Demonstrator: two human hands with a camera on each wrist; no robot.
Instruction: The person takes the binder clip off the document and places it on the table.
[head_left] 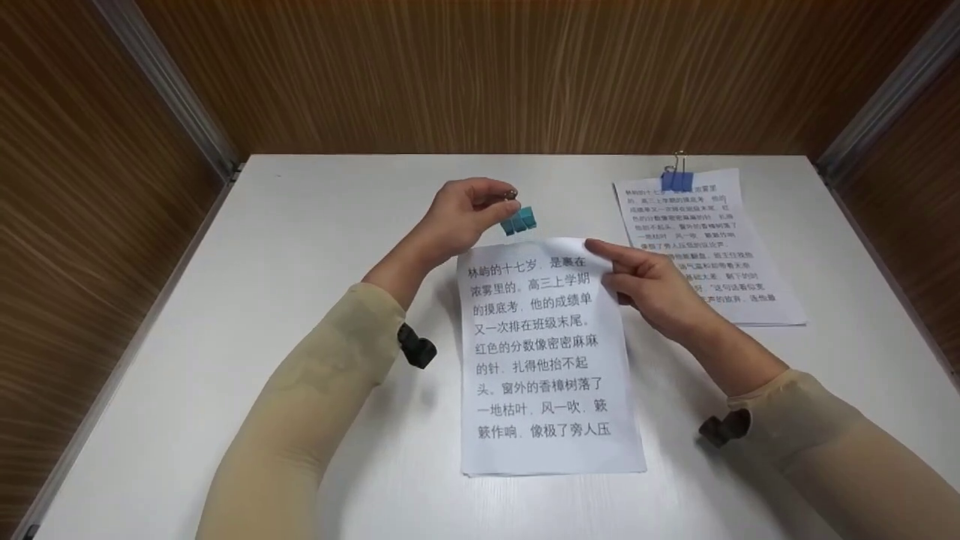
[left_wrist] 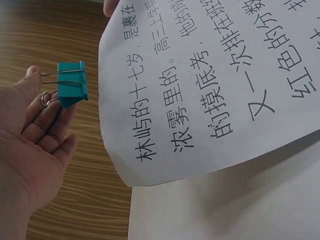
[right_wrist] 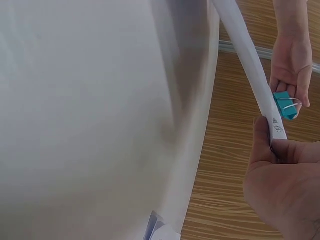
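Note:
My left hand (head_left: pixel 465 214) pinches the wire handles of a teal binder clip (head_left: pixel 519 220) just above the top edge of a stack of printed paper (head_left: pixel 544 352). In the left wrist view the clip (left_wrist: pixel 71 82) is apart from the paper (left_wrist: pixel 190 90), its handles between thumb and fingers. My right hand (head_left: pixel 656 289) grips the stack at its top right corner. The right wrist view shows the right thumb and fingers (right_wrist: pixel 295 152) on both sides of the stack's edge (right_wrist: pixel 252 70). The stack's top is raised and its lower end is nearer me.
At the back right of the white table (head_left: pixel 315 225) lies another printed stack (head_left: pixel 694 225), with a blue binder clip (head_left: pixel 677 181) on its top edge. The right hand partly covers that stack. Wood-grain panels (head_left: pixel 480 75) stand behind and at both sides.

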